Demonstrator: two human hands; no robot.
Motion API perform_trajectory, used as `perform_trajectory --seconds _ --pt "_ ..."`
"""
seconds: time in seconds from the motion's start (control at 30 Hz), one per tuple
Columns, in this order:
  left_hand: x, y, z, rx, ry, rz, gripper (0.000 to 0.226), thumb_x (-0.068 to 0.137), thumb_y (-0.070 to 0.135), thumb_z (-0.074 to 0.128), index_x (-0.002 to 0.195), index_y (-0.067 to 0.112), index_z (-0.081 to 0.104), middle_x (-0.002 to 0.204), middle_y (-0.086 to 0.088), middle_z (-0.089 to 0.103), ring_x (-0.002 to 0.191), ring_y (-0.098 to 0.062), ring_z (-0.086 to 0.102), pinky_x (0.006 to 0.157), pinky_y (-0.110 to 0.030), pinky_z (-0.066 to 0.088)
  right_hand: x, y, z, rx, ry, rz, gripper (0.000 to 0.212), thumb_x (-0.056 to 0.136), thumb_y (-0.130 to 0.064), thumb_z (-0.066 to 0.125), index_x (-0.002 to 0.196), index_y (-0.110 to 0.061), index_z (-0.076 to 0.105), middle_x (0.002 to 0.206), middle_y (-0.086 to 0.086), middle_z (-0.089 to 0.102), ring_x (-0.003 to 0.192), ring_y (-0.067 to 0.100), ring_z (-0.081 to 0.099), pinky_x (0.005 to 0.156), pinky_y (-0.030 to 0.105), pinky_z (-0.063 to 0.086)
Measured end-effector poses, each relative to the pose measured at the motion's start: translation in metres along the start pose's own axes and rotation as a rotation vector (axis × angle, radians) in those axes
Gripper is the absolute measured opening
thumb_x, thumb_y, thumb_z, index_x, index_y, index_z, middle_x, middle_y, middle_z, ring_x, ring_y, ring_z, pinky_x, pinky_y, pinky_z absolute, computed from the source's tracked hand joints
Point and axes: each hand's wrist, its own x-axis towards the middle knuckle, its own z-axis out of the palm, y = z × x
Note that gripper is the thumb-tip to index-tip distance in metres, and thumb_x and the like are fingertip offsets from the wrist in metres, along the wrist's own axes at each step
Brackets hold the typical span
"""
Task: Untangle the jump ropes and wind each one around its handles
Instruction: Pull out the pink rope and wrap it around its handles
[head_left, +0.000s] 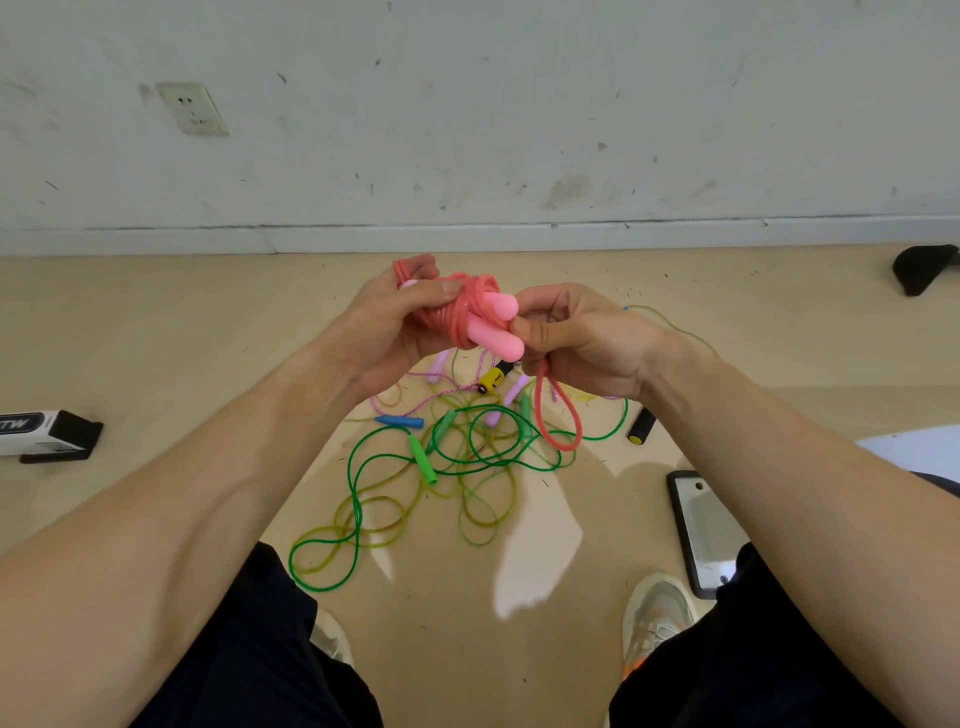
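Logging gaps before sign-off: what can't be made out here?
All head view.
- Far ends of the pink handles: inside the left hand and red rope coils.
- The red rope above its loop: behind the right hand.
- Which handles the green rope joins: tangle overlaps.
- Lettering on the box: cut by left edge.

Bright, even daylight fills the frame, and pale sunlit patches break a soft shadow on the floor (540, 551) at lower centre. Wide-angle distortion bows the base of the wall (467, 130) and stretches the slightly soft lower corners.
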Motion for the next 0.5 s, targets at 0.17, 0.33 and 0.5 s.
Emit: perform_trajectory --seconds 0.17,0.33,0.5 --pt "0.001 -0.002 0.002 -0.097 0.015 -0.062 0.03 0.076 0.005 0.062 0.101 0.016 0.05 0.081 0.005 0.059 0.071 -0.011 0.063 0.056 -0.03 0.057 -0.001 0.001 -0.002 -0.083 0.029 -0.023 0.025 0.066 -0.019 0.089 0.083 -0.014 0.073 0.07 0.001 0.066 0.061 0.014 0.049 0.055 0.023 0.035" --pt "0.002 0.0 0.005 -0.039 0.082 -0.06 0.042 0.069 0.006 0.062 0.109 0.015 0.053 0.082 0.007 0.053 0.068 -0.009 0.061 0.05 -0.031 0.056 -0.005 -0.009 0.0 -0.271 0.156 -0.017 0.018 0.086 0.012 0.064 0.082 -0.006 0.063 0.062 -0.006 0.067 0.052 0.002 0.057 0.048 0.014 0.04" --pt "0.003 -0.002 0.004 0.022 0.064 -0.06 0.049 0.069 0.002 0.063 0.115 0.013 0.05 0.087 0.006 0.048 0.064 -0.007 0.058 0.048 -0.028 0.054 -0.005 -0.014 -0.003 -0.493 0.195 0.051 0.014 0.072 -0.002 0.081 0.074 -0.012 0.071 0.066 0.008 0.06 0.052 0.007 0.049 0.049 0.018 0.039"
